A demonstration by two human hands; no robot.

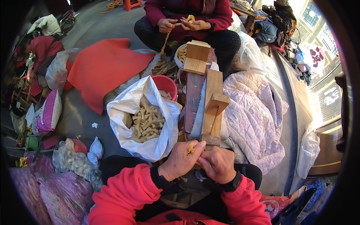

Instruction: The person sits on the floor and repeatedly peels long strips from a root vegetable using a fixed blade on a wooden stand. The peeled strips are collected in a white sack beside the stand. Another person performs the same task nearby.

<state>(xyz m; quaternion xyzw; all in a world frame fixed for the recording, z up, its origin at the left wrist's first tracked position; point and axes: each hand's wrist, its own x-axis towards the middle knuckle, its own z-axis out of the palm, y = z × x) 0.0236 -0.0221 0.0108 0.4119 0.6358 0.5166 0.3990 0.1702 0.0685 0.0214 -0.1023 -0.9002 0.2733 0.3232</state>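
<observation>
My left hand (181,158) is closed around a small tan piece (191,149), whose end shows between thumb and fingers; what the piece is cannot be told. My right hand (218,163) meets it, fingertips pinched together; what they grip is hidden. Both hands are at the near end of a wooden board (211,84), which carries an upright wooden block (217,104) and a thin rod slanting down to a smaller block (210,139). Left of the board, a white woven sack (121,135) stands rolled open, holding many knotted tan pieces (149,121).
Another person (191,24) sits opposite, holding a tan strip in both hands. Beyond the board stand a hinged-looking wooden piece (197,54) and a white bucket (177,57). A red basin (166,84) is behind the sack. A quilted cloth (253,112) lies right, a red cloth (104,67) left.
</observation>
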